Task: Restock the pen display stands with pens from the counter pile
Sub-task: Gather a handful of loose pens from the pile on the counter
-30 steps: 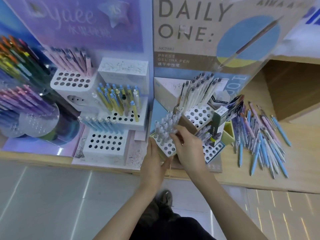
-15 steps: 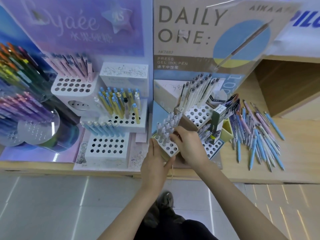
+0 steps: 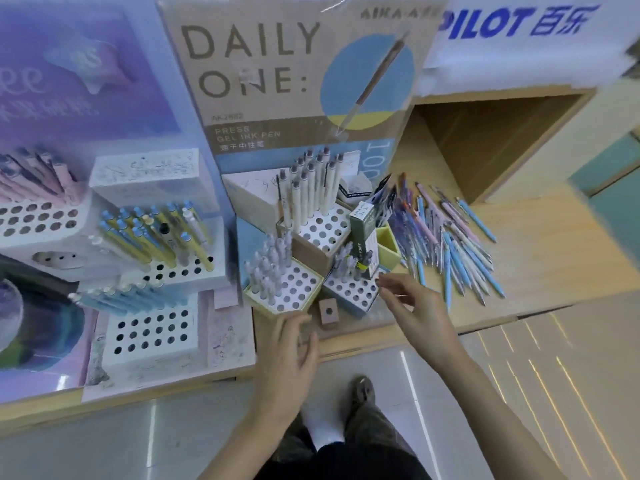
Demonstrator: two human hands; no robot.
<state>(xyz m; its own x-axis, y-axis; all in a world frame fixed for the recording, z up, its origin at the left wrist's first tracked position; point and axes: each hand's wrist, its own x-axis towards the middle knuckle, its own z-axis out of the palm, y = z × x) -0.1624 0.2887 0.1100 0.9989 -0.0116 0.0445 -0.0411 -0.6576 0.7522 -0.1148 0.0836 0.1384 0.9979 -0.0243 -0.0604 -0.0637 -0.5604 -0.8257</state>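
A pile of loose blue, pink and white pens (image 3: 446, 237) lies on the wooden counter at the right. The front-left stand block (image 3: 284, 289) holds several grey-capped pens in its back rows. The front-right block (image 3: 356, 289) has a few pens, and a taller block (image 3: 322, 226) behind carries cream pens. My left hand (image 3: 289, 355) hovers open just below the front-left block, holding nothing. My right hand (image 3: 412, 306) is open beside the front-right block, fingers spread, left of the pile.
A "DAILY ONE" cardboard backboard (image 3: 298, 81) rises behind the stands. A small green box (image 3: 363, 233) leans by a yellow cup (image 3: 388, 244). To the left stands another display (image 3: 149, 327) with yellow-blue pens and white hole blocks. A wooden recess (image 3: 491, 147) opens at the back right.
Both hands have let go of the front-left block and drawn back. My right hand has moved right toward the pile. The camera view has shifted right.
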